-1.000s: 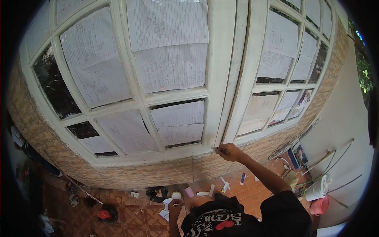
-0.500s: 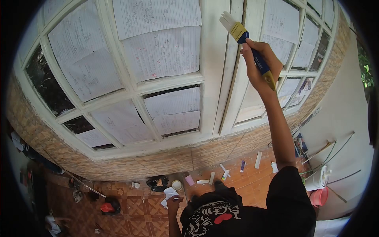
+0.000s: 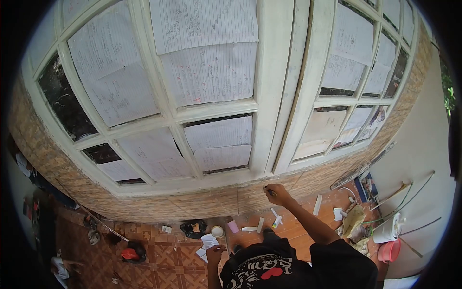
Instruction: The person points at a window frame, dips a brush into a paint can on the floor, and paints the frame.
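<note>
My right hand (image 3: 279, 196) is closed on the paintbrush (image 3: 271, 191), low before the stone-clad wall just under the white window frame (image 3: 216, 185). Only a small dark part of the brush shows; its bristles cannot be made out. Down at the lower middle, my left hand (image 3: 215, 252) is closed beside white papers (image 3: 209, 241); what it holds, if anything, is too small to name. Lined, handwritten sheets (image 3: 207, 77) cover many of the panes above.
A white tub (image 3: 217, 232) and a black plastic bag (image 3: 193, 228) stand by the wall base. Scraps lie on the tiled floor. At right are a white bucket (image 3: 386, 230), a pink basin (image 3: 389, 251) and sticks. Another person (image 3: 60, 269) is at lower left.
My right hand has moved down with the brush, from the upper window frame to below the window. The view has shifted slightly, and my left hand remains low near the papers.
</note>
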{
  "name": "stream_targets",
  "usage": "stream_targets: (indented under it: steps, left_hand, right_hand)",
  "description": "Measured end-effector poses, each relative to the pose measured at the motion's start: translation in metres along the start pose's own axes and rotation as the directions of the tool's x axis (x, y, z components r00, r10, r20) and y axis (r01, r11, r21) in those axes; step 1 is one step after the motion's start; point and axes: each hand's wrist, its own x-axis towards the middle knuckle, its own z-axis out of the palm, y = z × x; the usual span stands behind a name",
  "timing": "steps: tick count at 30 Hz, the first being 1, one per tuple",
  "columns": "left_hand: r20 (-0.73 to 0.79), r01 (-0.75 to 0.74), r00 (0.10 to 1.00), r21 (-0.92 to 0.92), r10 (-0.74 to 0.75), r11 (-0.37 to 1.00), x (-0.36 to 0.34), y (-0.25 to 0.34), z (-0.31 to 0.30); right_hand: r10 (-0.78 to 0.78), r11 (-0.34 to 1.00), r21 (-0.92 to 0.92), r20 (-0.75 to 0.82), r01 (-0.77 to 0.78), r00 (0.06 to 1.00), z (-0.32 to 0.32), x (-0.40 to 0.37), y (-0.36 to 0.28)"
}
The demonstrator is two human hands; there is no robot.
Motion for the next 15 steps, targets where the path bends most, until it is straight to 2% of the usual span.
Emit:
stream_targets:
  steps: [2,3,6,8,10,11,13,15]
  left_hand:
    - [0.008,0.062,0.998,-0.031,-0.062,0.998,-0.005,0.006,-0.003]
    - [-0.006,0.075,0.997,-0.037,-0.075,0.997,-0.006,0.007,-0.005]
    - [-0.007,0.102,0.995,-0.037,-0.102,0.994,-0.003,0.023,-0.006]
    - [-0.021,0.081,0.997,0.029,-0.080,0.996,0.002,0.022,-0.008]
    - [-0.021,0.067,0.998,0.026,-0.066,0.997,0.011,0.020,-0.010]
    - [-0.026,0.056,0.998,0.019,-0.055,0.998,0.013,0.020,-0.009]
    - [-0.031,0.084,0.996,0.047,-0.082,0.995,0.010,0.038,-0.004]
    - [-0.036,0.105,0.994,0.080,-0.102,0.991,0.012,0.043,-0.001]
  right_hand:
    - [0.083,0.997,-0.004,0.001,-0.083,0.997,-0.031,0.027,-0.024]
    - [0.032,0.999,0.003,-0.042,-0.032,0.999,-0.058,0.053,-0.048]
    - [-0.032,0.998,0.037,-0.268,0.044,0.963,-0.140,0.124,-0.117]
    - [-0.133,0.991,-0.050,-0.439,0.124,0.888,-0.187,0.156,-0.161]
    - [-0.356,0.934,-0.232,-0.600,0.270,0.716,-0.225,0.181,-0.196]
    - [-0.483,0.873,-0.327,-0.677,0.361,0.555,-0.241,0.197,-0.207]
    - [-0.611,0.773,-0.441,-0.712,0.456,0.347,-0.268,0.223,-0.225]
    - [-0.638,0.752,-0.455,-0.685,0.477,0.352,-0.274,0.238,-0.226]
